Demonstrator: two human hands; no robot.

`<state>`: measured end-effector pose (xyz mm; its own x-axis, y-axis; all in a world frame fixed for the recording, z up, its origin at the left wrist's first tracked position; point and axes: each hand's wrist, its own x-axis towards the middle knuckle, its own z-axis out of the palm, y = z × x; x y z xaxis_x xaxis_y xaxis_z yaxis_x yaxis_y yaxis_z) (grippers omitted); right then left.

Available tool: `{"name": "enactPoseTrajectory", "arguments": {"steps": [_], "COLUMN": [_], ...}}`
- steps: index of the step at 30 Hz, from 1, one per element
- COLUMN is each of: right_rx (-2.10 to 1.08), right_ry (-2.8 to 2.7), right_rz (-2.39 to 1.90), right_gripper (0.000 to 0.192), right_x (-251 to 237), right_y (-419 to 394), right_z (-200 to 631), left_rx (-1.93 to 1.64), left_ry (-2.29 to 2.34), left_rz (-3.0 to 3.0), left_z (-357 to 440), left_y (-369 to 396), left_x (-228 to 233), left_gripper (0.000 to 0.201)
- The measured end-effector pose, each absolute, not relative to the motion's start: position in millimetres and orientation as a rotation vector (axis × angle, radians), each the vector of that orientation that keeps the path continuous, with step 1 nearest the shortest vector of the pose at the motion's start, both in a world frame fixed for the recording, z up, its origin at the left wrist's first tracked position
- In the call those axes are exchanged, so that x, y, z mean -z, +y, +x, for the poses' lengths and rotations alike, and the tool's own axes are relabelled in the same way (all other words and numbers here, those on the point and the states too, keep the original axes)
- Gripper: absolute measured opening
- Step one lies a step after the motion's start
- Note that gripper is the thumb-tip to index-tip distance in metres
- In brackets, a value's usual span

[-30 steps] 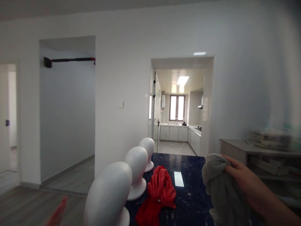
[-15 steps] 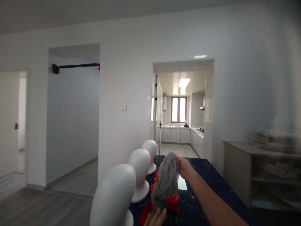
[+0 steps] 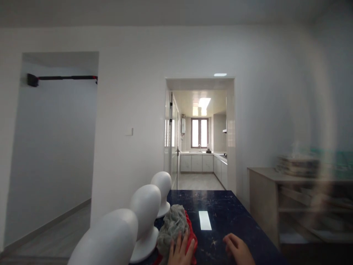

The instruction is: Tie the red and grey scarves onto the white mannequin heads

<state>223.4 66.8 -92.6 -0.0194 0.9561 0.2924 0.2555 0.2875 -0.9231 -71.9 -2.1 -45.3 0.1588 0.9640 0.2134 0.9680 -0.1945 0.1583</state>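
Note:
A crumpled grey cloth [image 3: 172, 226] lies on the dark blue table [image 3: 217, 206], on top of a red cloth [image 3: 192, 235] that shows along its right side. My left hand [image 3: 180, 250] rests on the near part of the grey cloth, fingers spread and lying flat; its fingertips also reach the red edge. To the right, apart from both cloths, my right hand [image 3: 239, 250] is over the table with its fingers curled in and nothing visible in them. Three white mannequin heads stand in a row left of the cloths: a near one [image 3: 107, 239], a middle one [image 3: 146, 209] and a far one [image 3: 161, 184].
A wooden shelf unit [image 3: 261, 198] stands to the right of the table, with blurred items on its top. Beyond the table's far edge, a doorway [image 3: 234, 129] opens onto a kitchen. A bright reflection lies on the tabletop.
My right hand has let go of the grey cloth and moved right and down. The cloth, held up before, now lies lower and bunched together. The view has turned slightly right.

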Motion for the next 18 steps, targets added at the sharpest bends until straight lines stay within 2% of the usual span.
{"name": "enactPoseTrajectory", "arguments": {"steps": [2, 5, 11, 18], "right_rx": [-0.649, -0.558, -0.537, -0.512], "right_ry": [-1.494, -1.471, -1.492, -1.481], "right_rz": [-1.242, -1.309, -1.317, -1.346], "right_gripper": [0.054, 0.055, 0.053, 0.049], "right_x": [90, 85, 85, 79], "right_y": [64, 61, 61, 57], "right_z": [236, 237, 221, 224], "left_rx": [0.326, 0.169, 0.189, 0.209], "left_ry": [-2.017, -2.164, -2.124, -2.102], "left_rz": [-2.452, -2.39, -2.251, -2.238], "left_z": [-68, -71, -86, -50], "left_y": [14, 31, 46, 24], "left_x": [39, 41, 47, 14], "left_gripper": [0.063, 0.073, 0.068, 0.068]}}
